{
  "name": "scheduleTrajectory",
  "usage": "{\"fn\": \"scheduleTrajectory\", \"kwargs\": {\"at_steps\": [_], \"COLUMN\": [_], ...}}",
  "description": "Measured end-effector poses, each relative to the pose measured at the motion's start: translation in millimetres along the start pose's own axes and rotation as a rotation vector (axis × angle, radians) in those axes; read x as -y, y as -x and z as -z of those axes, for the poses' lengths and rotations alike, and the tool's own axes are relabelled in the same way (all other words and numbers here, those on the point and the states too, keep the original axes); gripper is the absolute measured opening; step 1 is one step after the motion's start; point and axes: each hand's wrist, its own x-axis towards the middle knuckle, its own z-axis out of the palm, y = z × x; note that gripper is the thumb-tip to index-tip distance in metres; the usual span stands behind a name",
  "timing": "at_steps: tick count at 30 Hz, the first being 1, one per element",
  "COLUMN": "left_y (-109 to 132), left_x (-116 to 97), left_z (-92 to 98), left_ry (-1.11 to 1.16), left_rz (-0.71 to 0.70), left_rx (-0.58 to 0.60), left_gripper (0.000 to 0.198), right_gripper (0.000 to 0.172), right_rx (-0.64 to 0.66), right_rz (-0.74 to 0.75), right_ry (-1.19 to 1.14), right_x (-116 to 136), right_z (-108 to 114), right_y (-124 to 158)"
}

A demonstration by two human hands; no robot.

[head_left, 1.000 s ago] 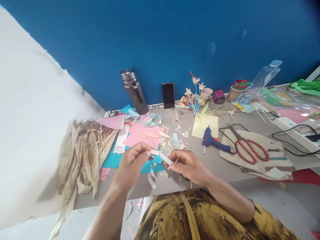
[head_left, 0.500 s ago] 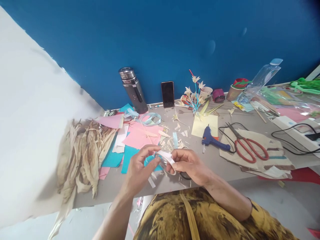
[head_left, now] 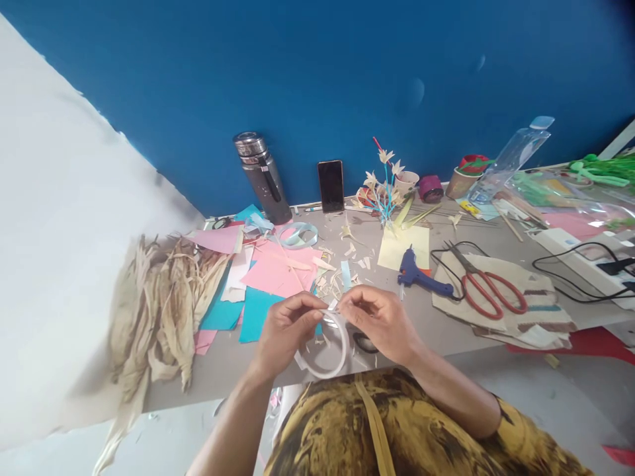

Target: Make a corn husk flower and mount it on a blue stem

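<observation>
White ring now hangs turned more face-on than half a second ago, at the worktop's near edge. Left hand and right hand pinch its top; work seems centred there, exact contact hidden.

A phone stands near a grey flask.

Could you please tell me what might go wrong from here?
The left hand and right hand hold the white ring only at its far side, so it could slip. The black cord runs against the scissors, so a tug might shift them. A dried husk strip hangs past the edge of the table and could be pulled off if brushed.
</observation>
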Motion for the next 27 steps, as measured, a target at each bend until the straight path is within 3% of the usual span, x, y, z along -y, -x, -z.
{"fn": "scheduleTrajectory", "kwargs": {"at_steps": [4, 8, 13, 18, 21, 24, 27], "left_y": [4, 6, 7, 11, 13, 13, 14], "left_x": [3, 3, 9, 13, 11, 11, 14], "left_z": [-8.1, -13.9, -7.8, -2.3, -0.9, 4.0, 11.3], "left_ry": [0.240, 0.417, 0.442, 0.477, 0.438, 0.456, 0.490], "left_rz": [0.145, 0.249, 0.294, 0.295, 0.312, 0.307, 0.314], "left_rx": [0.109, 0.114, 0.095, 0.161, 0.128, 0.084, 0.048], "left_gripper": [0.031, 0.032, 0.024, 0.027, 0.023, 0.024, 0.025], "right_gripper": [0.033, 0.036, 0.037, 0.035, 0.037, 0.042, 0.028], "right_rx": [-0.046, -0.053, -0.017, 0.036, 0.077, 0.043, 0.058], "right_rz": [-0.098, -0.155, -0.204, -0.244, -0.232, -0.143, -0.059], "right_ry": [-0.165, -0.262, -0.332, -0.385, -0.381, -0.233, 0.298], "right_x": [-7, -12, -16, -23, -22, -19, -22], "right_z": [3, 2, 2, 4, 10, 23, 36], "right_y": [-5, -11, -12, -14, -14, -9, 3]}}
